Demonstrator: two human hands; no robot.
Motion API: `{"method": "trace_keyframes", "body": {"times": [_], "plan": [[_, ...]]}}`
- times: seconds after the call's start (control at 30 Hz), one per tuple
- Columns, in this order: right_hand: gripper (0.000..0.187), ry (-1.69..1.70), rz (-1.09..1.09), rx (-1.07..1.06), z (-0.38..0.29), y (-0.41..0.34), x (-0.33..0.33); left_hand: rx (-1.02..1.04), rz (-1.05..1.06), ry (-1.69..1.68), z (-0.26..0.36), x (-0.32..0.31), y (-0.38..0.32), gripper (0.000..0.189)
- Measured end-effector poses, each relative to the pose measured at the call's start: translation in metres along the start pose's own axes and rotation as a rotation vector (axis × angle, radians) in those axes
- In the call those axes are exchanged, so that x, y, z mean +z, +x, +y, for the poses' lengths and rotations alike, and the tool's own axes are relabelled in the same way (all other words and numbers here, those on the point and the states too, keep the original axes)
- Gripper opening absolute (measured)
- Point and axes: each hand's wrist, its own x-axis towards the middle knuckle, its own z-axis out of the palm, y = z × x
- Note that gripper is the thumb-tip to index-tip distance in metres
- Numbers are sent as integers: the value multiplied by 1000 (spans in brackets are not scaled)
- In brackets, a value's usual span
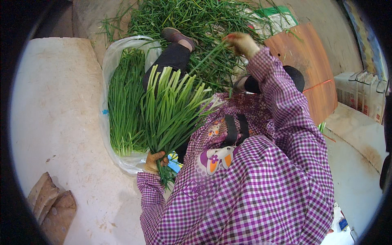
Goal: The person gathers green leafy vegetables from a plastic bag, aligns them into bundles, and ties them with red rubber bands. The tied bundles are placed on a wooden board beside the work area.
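My left hand [154, 161] grips a thick bunch of garlic chives [167, 122] near its dark leaf ends. The pale cut ends fan out upward and to the right, over my leg. Higher up, my right hand [242, 44], slightly blurred, pinches a few thin green chive strands [211, 55] that trail down towards the bunch. Beside the bunch on the left is a container lined with clear plastic [106, 73], holding neatly laid chives [125, 101]. Beyond my feet spreads a heap of loose, tangled chives [190, 16].
A brown wood-grain board [309, 67] leans by my right knee. Folded brown cardboard [52, 199] lies on the pale slab [64, 107] at left. White printed cartons or packages [361, 95] stand at far right. A green-and-white sack [275, 18] lies partly under the heap.
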Motion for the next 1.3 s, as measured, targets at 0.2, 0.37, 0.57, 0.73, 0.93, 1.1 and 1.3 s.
{"method": "trace_keyframes", "body": {"times": [0.2, 0.37, 0.57, 0.73, 0.93, 1.1, 1.3], "plan": [[26, 106, -464, 43, 64, -64, 85, 38, -24, -2, -8, 22, -2, 36], [21, -750, -38, -376, 89, -45, 67, 26, 81, 165, -7, 30, 0, 32], [19, -409, 330, -99, 25, -3, 2, 39, 123, 280, -1, 36, 4, 28], [32, -568, -156, -1188, -29, -7, 102, 27, 140, 355, 9, 46, -3, 31], [22, -828, -453, -880, -41, -11, 147, 23, 158, 282, 9, 50, -5, 32], [23, -744, -9, -773, -48, 2, 108, 47, 129, 364, 12, 51, -3, 33], [36, -789, 65, 15, 8, -3, 9, 86, 131, 229, 8, 46, -12, 36]]}}
